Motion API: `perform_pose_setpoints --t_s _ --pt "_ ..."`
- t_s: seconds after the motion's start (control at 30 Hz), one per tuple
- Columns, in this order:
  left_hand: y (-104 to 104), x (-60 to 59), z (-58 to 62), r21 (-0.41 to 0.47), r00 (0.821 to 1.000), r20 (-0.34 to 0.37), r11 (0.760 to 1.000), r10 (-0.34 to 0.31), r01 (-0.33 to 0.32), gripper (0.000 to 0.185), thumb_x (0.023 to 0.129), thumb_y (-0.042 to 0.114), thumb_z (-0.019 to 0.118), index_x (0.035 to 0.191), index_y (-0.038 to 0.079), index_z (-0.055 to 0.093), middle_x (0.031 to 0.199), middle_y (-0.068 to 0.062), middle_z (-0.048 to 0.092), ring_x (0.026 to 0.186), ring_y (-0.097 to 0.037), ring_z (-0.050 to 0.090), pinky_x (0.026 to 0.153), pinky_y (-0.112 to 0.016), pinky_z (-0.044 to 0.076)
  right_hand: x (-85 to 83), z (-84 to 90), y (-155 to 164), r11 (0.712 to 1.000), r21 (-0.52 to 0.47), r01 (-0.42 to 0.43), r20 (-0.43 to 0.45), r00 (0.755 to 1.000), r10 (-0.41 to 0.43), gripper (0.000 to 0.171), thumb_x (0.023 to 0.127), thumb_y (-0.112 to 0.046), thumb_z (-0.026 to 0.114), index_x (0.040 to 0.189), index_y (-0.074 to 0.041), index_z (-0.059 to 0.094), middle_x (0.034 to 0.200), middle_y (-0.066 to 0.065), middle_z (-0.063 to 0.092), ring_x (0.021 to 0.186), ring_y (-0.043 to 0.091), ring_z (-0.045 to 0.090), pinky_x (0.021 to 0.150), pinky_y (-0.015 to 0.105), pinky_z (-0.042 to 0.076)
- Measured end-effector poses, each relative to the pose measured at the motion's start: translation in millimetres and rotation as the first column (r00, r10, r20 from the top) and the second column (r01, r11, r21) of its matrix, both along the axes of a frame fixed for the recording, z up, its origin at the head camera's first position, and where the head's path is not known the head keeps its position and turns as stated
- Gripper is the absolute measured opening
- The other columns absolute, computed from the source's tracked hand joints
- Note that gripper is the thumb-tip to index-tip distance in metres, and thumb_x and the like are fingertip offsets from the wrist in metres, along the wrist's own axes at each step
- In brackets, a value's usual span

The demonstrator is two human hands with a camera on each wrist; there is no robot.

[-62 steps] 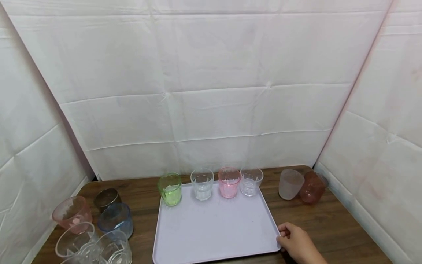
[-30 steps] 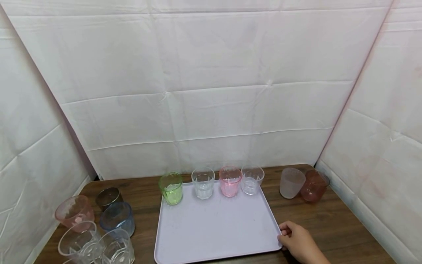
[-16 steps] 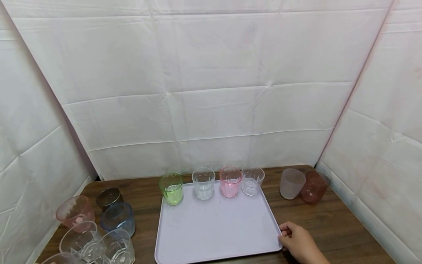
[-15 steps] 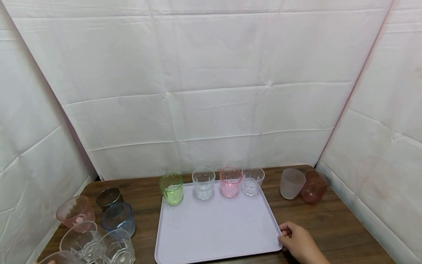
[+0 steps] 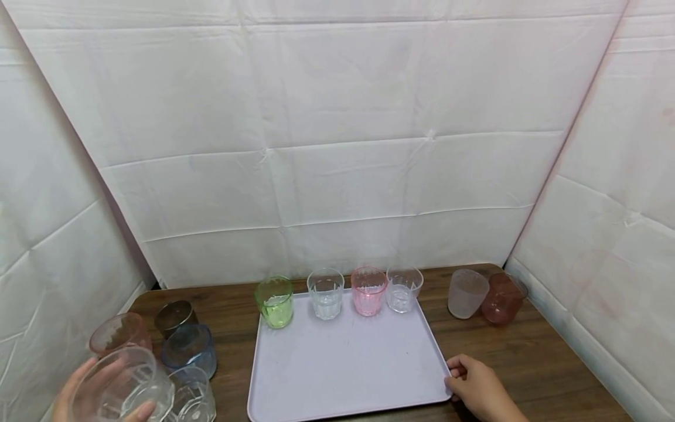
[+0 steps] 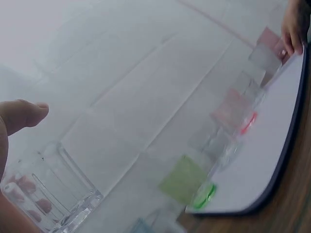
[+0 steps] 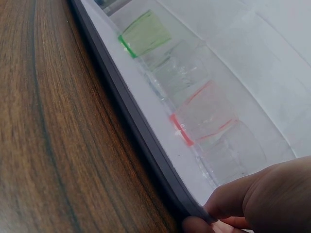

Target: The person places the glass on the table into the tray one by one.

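Note:
My left hand (image 5: 105, 398) grips a clear ribbed glass (image 5: 122, 382) at the lower left, lifted a little above the other glasses there. In the left wrist view its thumb (image 6: 24, 115) sits above that glass (image 6: 51, 189), and fingers show through its wall. My right hand (image 5: 464, 378) pinches the near right corner of a pale lilac tray (image 5: 343, 363). The right wrist view shows my right hand (image 7: 257, 204) curled over the tray rim (image 7: 126, 111). A green glass (image 5: 274, 302), a clear glass (image 5: 325, 293), a pink glass (image 5: 367, 291) and another clear glass (image 5: 403, 288) stand along the tray's far edge.
On the wooden table (image 5: 527, 357), left of the tray, stand a pink glass (image 5: 113, 333), a dark cup (image 5: 174, 316), a blue glass (image 5: 188, 349) and a clear glass (image 5: 194, 400). A frosted cup (image 5: 466, 293) and a brown cup (image 5: 501, 299) stand at the far right. White cloth walls enclose the table.
My left hand has come into view at the lower left and raised a clear glass from the group there. The right hand stays on the tray corner.

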State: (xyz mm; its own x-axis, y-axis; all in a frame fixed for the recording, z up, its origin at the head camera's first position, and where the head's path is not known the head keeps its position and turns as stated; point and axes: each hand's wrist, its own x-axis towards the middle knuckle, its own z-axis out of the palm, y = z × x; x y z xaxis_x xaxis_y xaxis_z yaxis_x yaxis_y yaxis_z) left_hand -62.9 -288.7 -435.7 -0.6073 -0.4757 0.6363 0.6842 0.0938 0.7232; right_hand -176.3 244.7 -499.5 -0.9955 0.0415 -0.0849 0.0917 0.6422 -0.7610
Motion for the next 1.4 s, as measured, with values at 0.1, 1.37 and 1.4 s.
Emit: perform_pose_setpoints --t_s 0.1,1.37,1.4 --pt "18 -3.3 17.4 0.235 0.961 0.263 0.972 -0.087 0.024 0.092 0.063 -0.038 0.063 0.140 0.009 0.050 0.115 0.003 0.074 0.101 -0.006 0.070 0.080 -0.014 0.053 -0.3 0.5 0 1.000 0.002 -0.002 0.005 1.000 0.002 0.018 0.082 0.002 0.070 0.099 0.002 0.066 0.079 0.003 0.059 0.063 0.018 0.059 0.057 0.028 0.050" --pt "126 -109.1 -47.7 -0.051 0.738 0.668 0.983 -0.099 0.178 0.104 0.072 0.001 0.087 0.152 0.001 0.022 0.151 -0.030 0.039 0.140 -0.041 0.035 0.114 -0.054 0.025 1.7 5.8 -1 1.000 -0.026 -0.002 0.010 1.000 0.002 0.018 0.081 0.004 0.069 0.098 0.003 0.065 0.078 0.004 0.058 0.064 0.018 0.058 0.056 0.028 0.052" --pt "126 -109.6 -48.2 -0.052 0.739 0.667 0.983 -0.097 0.176 0.103 0.073 0.001 0.087 0.152 0.001 0.022 0.151 -0.030 0.040 0.140 -0.041 0.035 0.114 -0.055 0.024 1.9 5.8 -1 1.000 -0.024 -0.002 0.008 1.000 0.002 0.018 0.081 0.004 0.069 0.098 0.003 0.065 0.078 0.004 0.058 0.063 0.017 0.058 0.056 0.028 0.052"
